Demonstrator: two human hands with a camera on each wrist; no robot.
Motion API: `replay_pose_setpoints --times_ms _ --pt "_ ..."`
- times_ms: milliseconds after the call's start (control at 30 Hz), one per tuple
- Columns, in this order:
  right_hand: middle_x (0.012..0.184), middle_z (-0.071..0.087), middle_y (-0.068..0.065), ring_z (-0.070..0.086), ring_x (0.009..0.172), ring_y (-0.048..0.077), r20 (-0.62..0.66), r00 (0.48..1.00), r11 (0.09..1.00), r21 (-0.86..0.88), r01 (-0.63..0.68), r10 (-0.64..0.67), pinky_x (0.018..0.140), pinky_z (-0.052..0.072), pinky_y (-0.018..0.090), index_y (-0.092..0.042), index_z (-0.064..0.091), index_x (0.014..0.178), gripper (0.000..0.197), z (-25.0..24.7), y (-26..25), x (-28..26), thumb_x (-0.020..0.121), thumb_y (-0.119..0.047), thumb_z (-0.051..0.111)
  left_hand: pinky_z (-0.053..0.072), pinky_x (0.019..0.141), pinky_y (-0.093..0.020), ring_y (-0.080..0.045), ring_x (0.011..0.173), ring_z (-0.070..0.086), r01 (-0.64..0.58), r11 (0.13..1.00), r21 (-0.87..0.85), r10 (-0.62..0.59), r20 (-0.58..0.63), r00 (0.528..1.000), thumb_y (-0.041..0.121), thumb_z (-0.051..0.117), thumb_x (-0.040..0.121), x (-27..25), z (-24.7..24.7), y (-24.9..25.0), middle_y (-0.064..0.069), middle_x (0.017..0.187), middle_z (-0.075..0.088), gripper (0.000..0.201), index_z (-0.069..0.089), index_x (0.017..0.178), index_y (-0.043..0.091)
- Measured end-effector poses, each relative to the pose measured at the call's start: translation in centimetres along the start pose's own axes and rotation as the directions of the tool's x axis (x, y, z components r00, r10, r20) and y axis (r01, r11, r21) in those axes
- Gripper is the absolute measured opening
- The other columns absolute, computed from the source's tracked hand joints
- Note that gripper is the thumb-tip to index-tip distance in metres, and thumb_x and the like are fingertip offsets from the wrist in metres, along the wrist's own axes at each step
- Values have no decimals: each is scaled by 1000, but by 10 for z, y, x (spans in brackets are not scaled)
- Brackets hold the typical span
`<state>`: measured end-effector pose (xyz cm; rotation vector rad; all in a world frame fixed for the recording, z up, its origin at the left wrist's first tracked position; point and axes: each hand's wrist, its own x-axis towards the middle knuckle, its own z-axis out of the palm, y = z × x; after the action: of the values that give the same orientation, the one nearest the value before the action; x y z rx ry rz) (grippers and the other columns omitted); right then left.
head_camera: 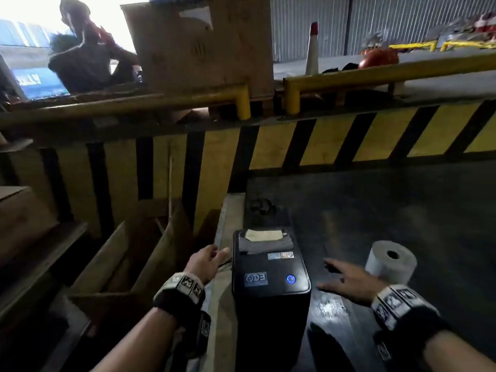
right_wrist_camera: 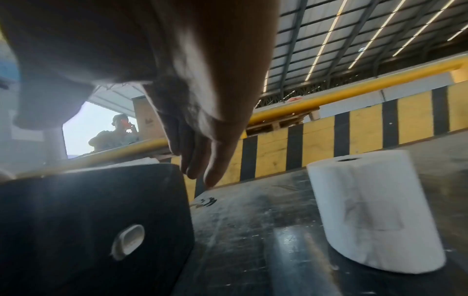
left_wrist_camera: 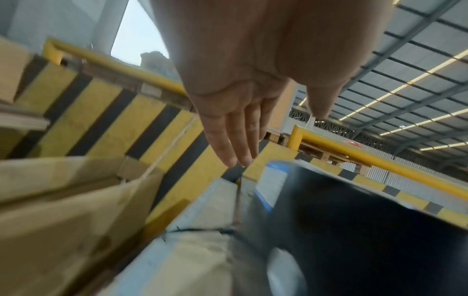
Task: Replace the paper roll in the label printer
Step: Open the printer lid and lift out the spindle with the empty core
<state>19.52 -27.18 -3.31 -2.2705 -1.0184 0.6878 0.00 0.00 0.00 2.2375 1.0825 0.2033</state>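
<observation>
A black label printer (head_camera: 269, 277) stands on the dark table (head_camera: 402, 210), lid down, a blue light on its top and a strip of paper at its slot. Its side, with a grey latch button (right_wrist_camera: 128, 241), fills the lower left of the right wrist view. A white paper roll (head_camera: 390, 261) (right_wrist_camera: 375, 212) stands upright to the printer's right. My left hand (head_camera: 208, 260) (left_wrist_camera: 238, 140) hovers open beside the printer's left side, fingers straight. My right hand (head_camera: 346, 279) (right_wrist_camera: 200, 152) is open, fingers spread, between printer and roll, holding nothing.
A yellow and black striped barrier (head_camera: 295, 146) with yellow rails (head_camera: 375, 73) runs behind the table. Open cardboard boxes (head_camera: 126, 253) sit left of the table edge. Beyond the barrier stand a large carton (head_camera: 204, 41), a traffic cone (head_camera: 312, 49) and a seated person (head_camera: 86, 52).
</observation>
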Motion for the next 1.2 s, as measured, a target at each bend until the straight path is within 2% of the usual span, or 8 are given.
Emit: replay_pose_setpoints --times_ms 133,233,333,500,667,800,1033,1200 --pt "144 44 4 42 132 17 108 994 999 -38 39 -35 111 32 28 -15 31 140 111 15 -23 10 53 -73 65 46 94 -33 -26 108 60 -25 993 -115 36 95 995 57 44 87 -14 21 9 -11 115 67 55 64 110 11" --pt "129 55 -8 51 123 13 90 993 997 -16 82 -80 104 40 30 -23 47 128 87 35 -21 12 57 -67 70 45 98 -32 -23 110 60 -49 989 -139 71 160 985 58 47 85 -24 36 1 -7 119 66 56 60 118 15" --pt "122 60 -10 55 116 12 30 995 995 23 98 -98 99 44 32 -26 51 122 77 46 -18 13 57 -61 73 45 103 -37 -18 112 60 -58 987 -148 88 200 976 69 54 73 -34 39 -5 -1 123 65 68 56 123 23" --pt "109 68 -9 63 102 9 -53 995 994 55 90 -87 83 45 21 -26 58 114 58 54 -14 8 62 -43 79 43 102 -28 -13 116 57 -122 985 -121 146 212 966 53 70 71 -45 42 -11 3 126 62 66 49 128 25" --pt "115 66 -2 60 105 13 -48 997 997 40 62 -60 82 39 21 -20 53 119 60 54 -18 2 68 -43 75 38 98 -22 -13 119 52 -144 987 -68 158 283 946 47 73 72 -50 33 -2 1 132 57 72 43 133 25" --pt "128 61 -3 55 120 18 -12 1000 998 54 22 -22 98 42 29 -24 44 129 75 56 -15 3 65 -55 72 35 96 -18 -16 124 50 -160 987 -24 160 298 941 45 74 72 -53 29 1 -1 135 55 76 39 136 22" --pt "124 61 -2 54 110 8 -30 998 997 34 62 -61 85 35 19 -20 46 124 62 53 -21 -1 73 -42 72 40 99 -23 -17 122 53 -191 982 0 183 280 942 54 70 70 -48 32 -3 -1 134 57 75 42 132 24" --pt "123 62 0 56 106 11 -16 995 995 -16 98 -98 84 36 19 -21 48 124 57 43 -30 -1 76 -44 68 45 99 -30 -18 118 56 -178 984 -2 171 285 943 63 66 68 -43 29 -4 -2 129 59 76 45 130 24"
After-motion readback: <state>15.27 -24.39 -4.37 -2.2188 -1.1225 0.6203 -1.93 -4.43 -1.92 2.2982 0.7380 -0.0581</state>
